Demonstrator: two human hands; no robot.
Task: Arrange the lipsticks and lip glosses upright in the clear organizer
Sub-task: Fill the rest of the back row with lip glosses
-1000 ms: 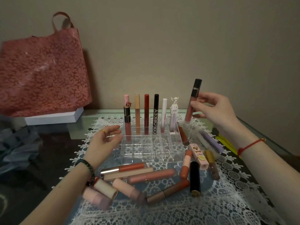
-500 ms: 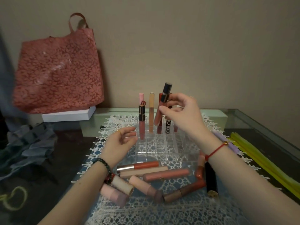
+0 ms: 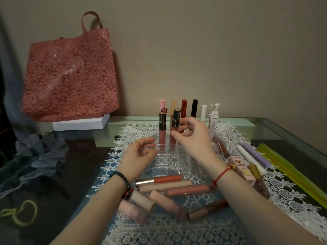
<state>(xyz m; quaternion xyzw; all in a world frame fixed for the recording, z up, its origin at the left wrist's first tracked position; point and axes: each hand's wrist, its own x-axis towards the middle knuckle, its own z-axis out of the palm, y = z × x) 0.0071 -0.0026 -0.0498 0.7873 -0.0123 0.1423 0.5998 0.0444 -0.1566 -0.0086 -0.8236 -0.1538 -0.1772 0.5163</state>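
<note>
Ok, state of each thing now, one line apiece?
Clear organizer: partly filled, front cells empty.
Black-capped gloss: upright in second row, right hand at it.
Back-row tubes: upright.
Loose lipsticks: lying flat on lace mat.
Left hand: open, empty.

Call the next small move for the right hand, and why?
Probably let go and lift away. The dark-capped gloss already stands upright in the clear organizer, beside its twin in the second row, with the right hand only pinching it lightly. Then reach for a tube lying on the lace mat.
</note>
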